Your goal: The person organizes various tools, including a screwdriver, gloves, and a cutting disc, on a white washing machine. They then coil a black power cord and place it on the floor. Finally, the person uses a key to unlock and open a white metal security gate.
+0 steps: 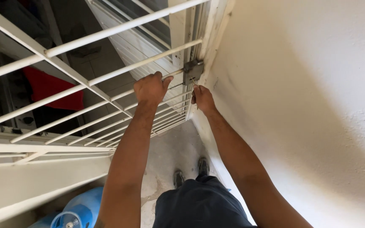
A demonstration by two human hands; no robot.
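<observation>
A white barred metal gate [106,74] stands shut against a white wall [300,97]. My left hand [151,88] is wrapped around one of its horizontal bars, a short way left of the grey metal lock box [193,69] on the gate's edge. Just below the lock, my right hand [202,99] pinches a thin key [194,82] whose tip points up into the lock. Both forearms reach up from the bottom of the view. My dark shorts and two shoes show on the floor beneath.
A blue gas cylinder [81,209] stands at the lower left beside a low white ledge [34,185]. Behind the bars lie a red cloth [51,86] and dark objects. The concrete floor [170,147] is a narrow strip between gate and wall.
</observation>
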